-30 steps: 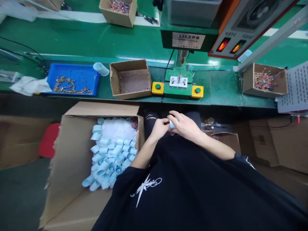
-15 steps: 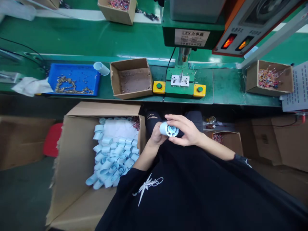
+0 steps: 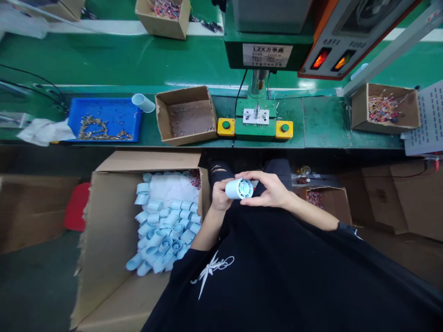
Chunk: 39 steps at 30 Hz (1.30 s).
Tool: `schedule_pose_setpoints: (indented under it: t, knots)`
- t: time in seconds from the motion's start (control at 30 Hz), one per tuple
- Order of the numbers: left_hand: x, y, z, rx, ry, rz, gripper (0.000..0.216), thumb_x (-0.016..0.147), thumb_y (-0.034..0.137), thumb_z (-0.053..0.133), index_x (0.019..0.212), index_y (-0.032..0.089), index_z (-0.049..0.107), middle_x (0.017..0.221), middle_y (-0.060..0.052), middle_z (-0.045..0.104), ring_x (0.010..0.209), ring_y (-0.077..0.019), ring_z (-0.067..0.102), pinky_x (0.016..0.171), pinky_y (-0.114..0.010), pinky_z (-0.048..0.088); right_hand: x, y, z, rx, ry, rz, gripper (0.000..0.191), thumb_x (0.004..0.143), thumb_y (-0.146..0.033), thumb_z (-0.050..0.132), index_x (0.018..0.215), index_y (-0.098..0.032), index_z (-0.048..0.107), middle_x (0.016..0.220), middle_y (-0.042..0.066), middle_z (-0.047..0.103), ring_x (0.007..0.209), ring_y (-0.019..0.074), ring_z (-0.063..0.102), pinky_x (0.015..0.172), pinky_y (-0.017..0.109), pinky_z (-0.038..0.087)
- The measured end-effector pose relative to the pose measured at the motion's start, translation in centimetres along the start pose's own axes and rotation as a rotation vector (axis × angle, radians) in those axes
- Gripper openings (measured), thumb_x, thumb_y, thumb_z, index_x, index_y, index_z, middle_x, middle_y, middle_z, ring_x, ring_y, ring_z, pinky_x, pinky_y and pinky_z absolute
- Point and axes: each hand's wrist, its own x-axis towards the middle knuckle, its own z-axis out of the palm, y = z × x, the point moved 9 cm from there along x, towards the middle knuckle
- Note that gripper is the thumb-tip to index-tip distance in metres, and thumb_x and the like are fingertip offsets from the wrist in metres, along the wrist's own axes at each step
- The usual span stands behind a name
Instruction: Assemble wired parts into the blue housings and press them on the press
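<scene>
A light-blue plastic cylinder (image 3: 234, 189) with a spoked end is held over my lap, its spokes turned toward the right. My left hand (image 3: 220, 195) is closed on its plain end at the left. Around the spoked end, my right hand (image 3: 268, 188) grips with the thumb below and fingers above. Many similar light-blue cylinders (image 3: 166, 244) lie heaped in a large cardboard box (image 3: 104, 240) to my left. Ahead on the bench, a green press (image 3: 256, 131) holds a small metal fixture (image 3: 256, 116) under its ram.
Two yellow button boxes (image 3: 226, 127) flank the press base. Left of it stand a shallow cardboard box (image 3: 187, 117) and a blue tray (image 3: 104, 108) of small metal parts, with a lone cylinder (image 3: 143, 103) at its corner. At right, a carton (image 3: 362, 113) holds coloured wires.
The held cylinder has turned so more of its side shows, and it has shifted slightly left. My left hand has moved a little left with it, toward the plain end.
</scene>
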Motion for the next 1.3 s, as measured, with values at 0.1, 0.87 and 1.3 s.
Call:
schedule_pose_setpoints:
  t: [0.1,0.87,1.3]
  knots:
    - [-0.1,0.0,-0.3,0.085,0.045,0.005,0.033,0.051,0.043,0.098,0.053,0.018,0.076,0.061,-0.004,0.070,0.057,-0.0169,0.060,0.056,-0.028,0.049,-0.4,0.9,0.1,-0.024,-0.002,0.050,0.058,0.082,-0.055,0.086,0.123,-0.021,0.062,0.131,0.013,0.074,0.117,0.0247,0.076,0.097,0.036,0.065]
    - [-0.8,-1.2,-0.4,0.029,0.100,-0.085,0.021,0.051,0.031,0.090,0.062,0.016,0.080,0.064,-0.005,0.072,0.060,-0.0164,0.061,0.057,-0.025,0.048,-1.0,0.5,-0.2,-0.181,0.004,-0.042,0.041,0.088,-0.054,0.081,0.102,-0.017,0.069,0.125,0.015,0.077,0.111,0.0233,0.078,0.091,0.030,0.067]
    - [-0.7,-0.7,-0.4,0.019,0.093,-0.061,0.022,0.049,0.033,0.088,0.053,0.017,0.075,0.058,-0.003,0.066,0.053,-0.0131,0.054,0.051,-0.024,0.043,-1.2,0.1,0.1,-0.230,0.034,-0.151,0.041,0.089,-0.051,0.082,0.111,-0.018,0.073,0.128,0.015,0.076,0.111,0.0245,0.078,0.092,0.032,0.067]
